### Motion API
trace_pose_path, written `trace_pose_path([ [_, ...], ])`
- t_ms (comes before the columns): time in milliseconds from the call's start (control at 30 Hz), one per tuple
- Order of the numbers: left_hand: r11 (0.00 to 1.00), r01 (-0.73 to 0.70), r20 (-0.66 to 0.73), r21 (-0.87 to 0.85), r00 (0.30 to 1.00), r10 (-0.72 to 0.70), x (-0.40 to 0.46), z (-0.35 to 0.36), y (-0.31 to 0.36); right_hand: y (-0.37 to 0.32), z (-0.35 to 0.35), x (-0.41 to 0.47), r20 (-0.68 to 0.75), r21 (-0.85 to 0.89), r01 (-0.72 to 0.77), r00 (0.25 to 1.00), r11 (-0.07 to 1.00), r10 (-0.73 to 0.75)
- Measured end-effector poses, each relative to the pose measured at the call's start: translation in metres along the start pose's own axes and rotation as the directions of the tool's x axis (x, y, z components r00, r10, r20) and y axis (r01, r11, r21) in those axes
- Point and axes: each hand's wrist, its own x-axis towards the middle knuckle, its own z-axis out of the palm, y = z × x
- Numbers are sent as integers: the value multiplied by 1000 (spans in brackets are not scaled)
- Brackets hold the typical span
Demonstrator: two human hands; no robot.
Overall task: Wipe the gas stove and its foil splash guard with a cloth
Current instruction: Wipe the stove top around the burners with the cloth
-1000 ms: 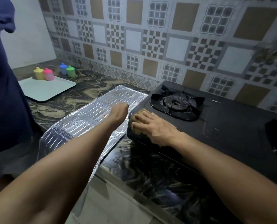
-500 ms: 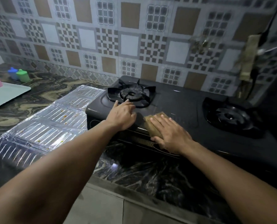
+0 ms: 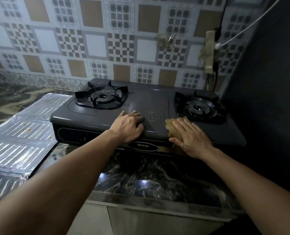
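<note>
Marbled dark stone makes up the tabletop nearest me, with the gas stove standing on it. Two hands rest on the stove's front edge. The left hand lies bare on the metal at about 12 o'clock from its forearm, fingers loosely bent and holding nothing. The right hand lies flat with fingers spread straight, pressing one brown cloth against the stove top, at 7 o'clock from the right burner. The foil splash guard, a single sheet, lies flat on the tabletop at 9 o'clock from the stove, touching its left side, and it shows orange specks, so I judge it not yet wiped. Two burners in all, the left burner farther back. Risks as I see them: the cloth could snag on a burner's prongs, a hard push could shift the stove, and rough rubbing could crumple or tear the foil.
</note>
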Motion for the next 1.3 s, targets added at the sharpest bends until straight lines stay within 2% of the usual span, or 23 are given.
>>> trace_pose_path([
  [267,989,-108,106,100,990,97,13,24,42,64,-1,-39,-28,25,-242,970,970,242],
  [400,991,-76,67,107,995,70,17,31,51,85,-3,-62,-60,64,-383,920,922,387],
  [500,992,-60,40,111,998,55,21,31,58,92,3,-74,-125,117,-501,849,858,513],
  [533,993,-50,43,110,998,46,21,30,59,93,6,-77,-183,171,-533,809,829,558],
  [600,994,-29,51,101,998,24,23,27,60,87,3,-85,-195,318,-601,715,733,671],
  [667,995,-6,50,99,999,1,24,24,61,81,-1,-90,-143,403,-625,679,669,720],
  [767,995,14,53,102,998,-20,22,22,68,69,-16,-97,-35,411,-670,666,618,745],
  [867,996,59,89,71,994,-65,25,20,68,55,-46,-97,195,368,-761,626,535,755],
  [900,994,71,119,78,990,-80,26,19,69,52,-52,-97,253,403,-748,645,528,721],
  [967,994,81,170,77,981,-94,25,15,75,41,-62,-96,308,579,-655,727,486,614],
  [1067,991,97,93,-87,992,-89,17,7,93,28,-67,-85,294,846,-474,797,244,528],
  [1167,912,186,26,-364,981,-190,11,-3,103,17,-74,-63,258,917,-380,795,119,549],
  [1233,776,253,101,-578,966,-239,6,-10,102,8,-79,-46,262,932,-358,773,56,578],
  [1300,561,295,237,-774,956,-176,-4,-16,102,-4,-81,-33,249,941,-336,751,30,612],
])
